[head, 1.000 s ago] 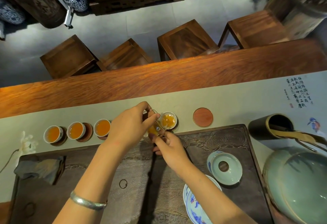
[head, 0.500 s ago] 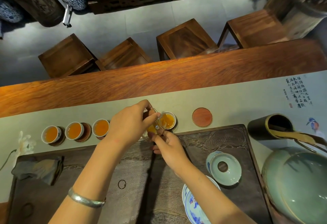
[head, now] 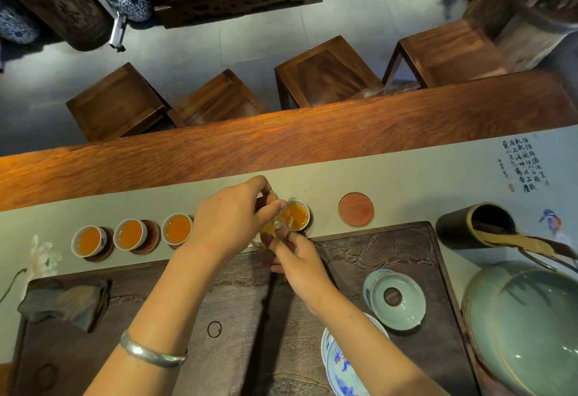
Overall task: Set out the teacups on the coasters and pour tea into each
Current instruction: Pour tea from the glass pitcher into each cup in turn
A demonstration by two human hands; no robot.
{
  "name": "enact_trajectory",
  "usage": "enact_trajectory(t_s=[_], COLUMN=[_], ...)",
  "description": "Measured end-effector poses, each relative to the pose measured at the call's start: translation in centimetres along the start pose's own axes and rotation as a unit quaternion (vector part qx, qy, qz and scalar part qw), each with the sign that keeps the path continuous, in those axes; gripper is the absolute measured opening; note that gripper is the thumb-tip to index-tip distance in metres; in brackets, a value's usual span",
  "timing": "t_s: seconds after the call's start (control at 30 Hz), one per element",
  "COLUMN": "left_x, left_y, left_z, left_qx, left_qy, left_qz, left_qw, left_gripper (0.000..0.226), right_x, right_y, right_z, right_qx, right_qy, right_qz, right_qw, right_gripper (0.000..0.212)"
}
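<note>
Head view: left hand (head: 231, 217) fingers pinch the glass pitcher (head: 269, 227), right hand (head: 297, 258) fingers steadying it. The fourth teacup (head: 296, 215) sits just beyond the fingertips; the bare coaster (head: 356, 209) lies further right, nearer the right hand.

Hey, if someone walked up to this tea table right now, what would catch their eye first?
Probably the two hands meeting mid-table: the left hand and right hand hold a small glass pitcher tipped over a teacup of amber tea. Next, the row of three filled teacups on the left, and the one bare coaster to the right.
</note>
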State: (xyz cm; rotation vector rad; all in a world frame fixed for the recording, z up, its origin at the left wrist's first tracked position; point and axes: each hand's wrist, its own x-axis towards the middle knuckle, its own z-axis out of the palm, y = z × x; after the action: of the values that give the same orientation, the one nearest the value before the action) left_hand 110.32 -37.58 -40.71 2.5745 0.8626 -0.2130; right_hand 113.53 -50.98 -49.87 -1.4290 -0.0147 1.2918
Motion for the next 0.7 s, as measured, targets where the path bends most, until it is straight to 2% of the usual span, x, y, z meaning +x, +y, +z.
enact_trajectory(t_s=[0.27,0.7], left_x=[0.13,0.22], left_y=[0.02,0.36], left_z=[0.06,-0.2], left_qx=[0.006,0.034], left_qy=[-0.005,-0.009], left_qz=[0.014,0.03], left_qw=[1.0,0.999], left_gripper=[0.027,0.026], right_x=[0.12,0.37], right_y=[0.26,0.64], right_z=[0.03,0.06], right_qx=[0.017,0.025], right_qy=[0.0,-0.003], right_qz=[0.004,0.01], right_qw=[1.0,1.0], right_gripper=[0.047,0.051])
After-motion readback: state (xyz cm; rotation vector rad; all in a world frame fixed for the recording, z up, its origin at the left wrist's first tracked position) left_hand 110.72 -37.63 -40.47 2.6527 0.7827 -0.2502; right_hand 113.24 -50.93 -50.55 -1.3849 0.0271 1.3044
